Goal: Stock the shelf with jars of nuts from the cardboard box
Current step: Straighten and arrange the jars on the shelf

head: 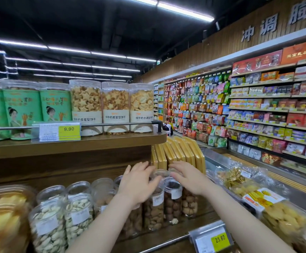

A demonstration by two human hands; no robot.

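Both hands are reaching into the lower shelf point(166, 232) over a cluster of clear plastic jars of nuts. The left hand point(139, 183) lies flat on top of the brown nut jars, fingers point(143, 166) straight and spread a bit, palm down on the lids, not wrapped around anything. The right hand point(185, 177) is much the same, fingers stretched out toward the back row and resting on a lid there. It's a bit blurry, so I can't swear it isn't lightly pinching that lid, but it looks loose and open.

The jars all stand upright, long axis vertical, lids up, white labels facing out toward the aisle. Right under the hands are the almond jar point(154, 210) and a darker nut jar point(173, 201) next to it, touching side by side, with a hazelnut-looking jar point(189, 203) just right of those. To the left are the pistachio jars point(62, 218) in two rows, packed tight against each other.

Behind the hands is a row of flat yellow boxes point(177, 154) leaning to the left. The upper shelf point(75, 145) carries biscuit jars point(114, 106) and green-labelled tubs point(22, 108), with a 9.90 price tag point(60, 131) on the rail. A 23.80 price tag point(213, 241) is clipped to the lower rail, and bagged snacks point(276, 214) sit off to the right.
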